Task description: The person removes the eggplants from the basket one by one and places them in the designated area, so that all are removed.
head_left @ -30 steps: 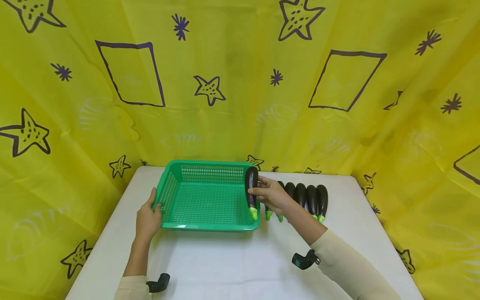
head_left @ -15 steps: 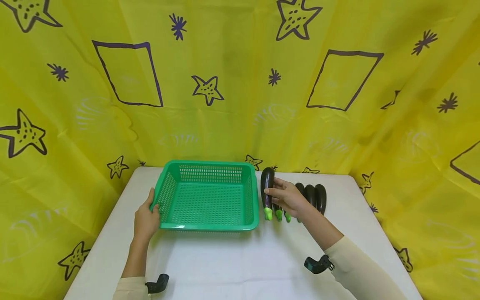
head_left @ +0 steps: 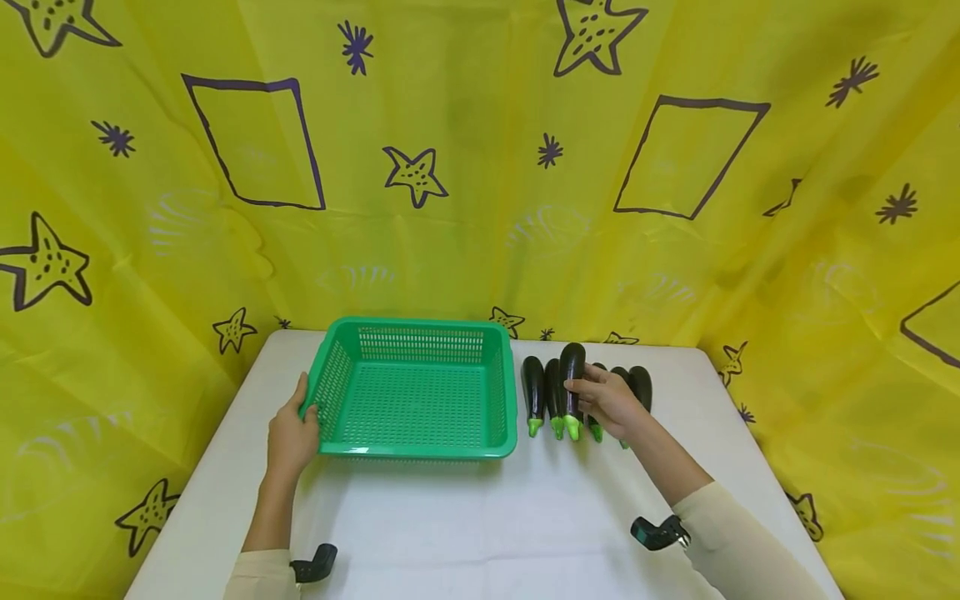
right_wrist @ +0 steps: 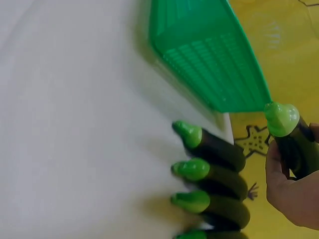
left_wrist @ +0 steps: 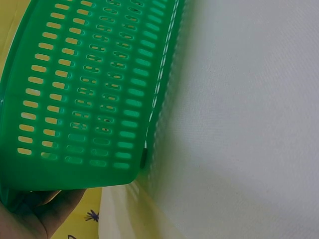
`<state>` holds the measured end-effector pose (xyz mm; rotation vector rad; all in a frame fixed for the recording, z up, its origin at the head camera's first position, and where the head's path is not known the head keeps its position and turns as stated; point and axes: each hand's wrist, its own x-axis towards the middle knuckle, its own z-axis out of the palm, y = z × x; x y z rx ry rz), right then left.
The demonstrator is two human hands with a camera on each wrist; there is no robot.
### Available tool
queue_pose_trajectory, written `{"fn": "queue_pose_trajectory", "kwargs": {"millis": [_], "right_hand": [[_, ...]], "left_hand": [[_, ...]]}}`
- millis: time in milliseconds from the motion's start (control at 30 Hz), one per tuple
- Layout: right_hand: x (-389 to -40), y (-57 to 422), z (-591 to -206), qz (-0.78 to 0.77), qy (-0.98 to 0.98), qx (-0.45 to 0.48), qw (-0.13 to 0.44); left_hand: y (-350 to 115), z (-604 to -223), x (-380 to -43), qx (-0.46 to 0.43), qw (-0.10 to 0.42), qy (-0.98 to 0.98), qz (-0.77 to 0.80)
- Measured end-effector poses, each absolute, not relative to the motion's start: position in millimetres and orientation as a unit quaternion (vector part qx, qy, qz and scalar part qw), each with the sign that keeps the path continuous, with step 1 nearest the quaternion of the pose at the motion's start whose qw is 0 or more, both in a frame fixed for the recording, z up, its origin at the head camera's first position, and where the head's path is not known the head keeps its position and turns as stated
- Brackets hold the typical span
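Observation:
A green plastic basket (head_left: pixel 412 455) with slotted walls stands on the white table, left of a row of eggplants. My left hand (head_left: pixel 294 435) grips its left rim; in the left wrist view that hand (left_wrist: pixel 37 214) shows at the basket's corner. In my right hand (head_left: pixel 611 404), an eggplant (head_left: pixel 572 379) is held between thumb and fingers, above the row. Its green stem end points toward me. Other eggplants, such as the leftmost one (head_left: pixel 533 390), lie side by side; the hand partly covers those on the right. The right wrist view shows the held eggplant (right_wrist: pixel 296 144) raised over them.
A yellow curtain (head_left: pixel 465 250) with drawn stars hangs behind and on both sides of the table (head_left: pixel 450 525). The row of eggplants lies close to the basket's right wall, near the table's back edge. Black wrist cameras (head_left: pixel 658 533) sit on both forearms.
My right hand has carried the eggplant rightward, from over the basket's right rim to above the row, uncovering the leftmost eggplants. The left hand keeps its grip on the basket.

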<state>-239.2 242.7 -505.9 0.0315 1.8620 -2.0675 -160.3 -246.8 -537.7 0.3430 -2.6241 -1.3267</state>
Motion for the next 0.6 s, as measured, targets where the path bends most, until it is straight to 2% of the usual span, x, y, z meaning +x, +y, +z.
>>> {"fn": "queue_pose_trajectory", "kwargs": {"millis": [300,600], "right_hand": [[-239,279,-522,-0.696,0.704,0.055,0.126],[-236,309,-527,-0.672,0.728,0.071,0.118]], "left_hand": [[-248,-539,-160,0.115,0.086,-0.882,-0.449],[-249,-540,-162,0.115,0.089,-0.884,-0.445]]}}
